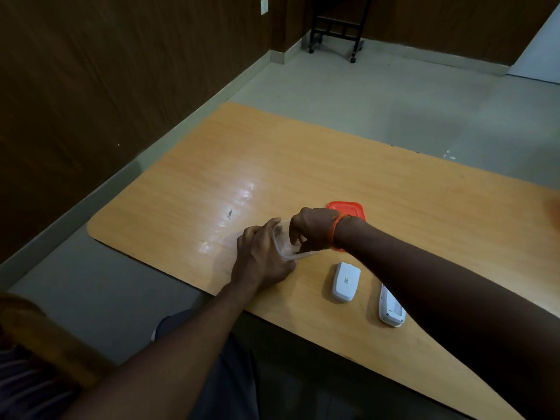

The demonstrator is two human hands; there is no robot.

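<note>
A small clear plastic container [283,242] stands on the wooden table [303,165] near its front edge. My left hand [262,256] grips the container's left side. My right hand [309,228] reaches down into the container with curled fingertips; whether it holds anything there is hidden. A red lid [348,209] lies flat just behind my right wrist, partly covered by it. A white remote cover [345,281], its back up with a small code label, lies to the right of the container. Beside it lies a white remote [391,309], partly under my right forearm.
The table's left and front edges run close to my hands, with grey floor [363,92] beyond. A dark wood-panelled wall [106,71] stands to the left. A black wheeled stand [336,28] sits at the far end of the room. A wooden chair back [39,328] shows at lower left.
</note>
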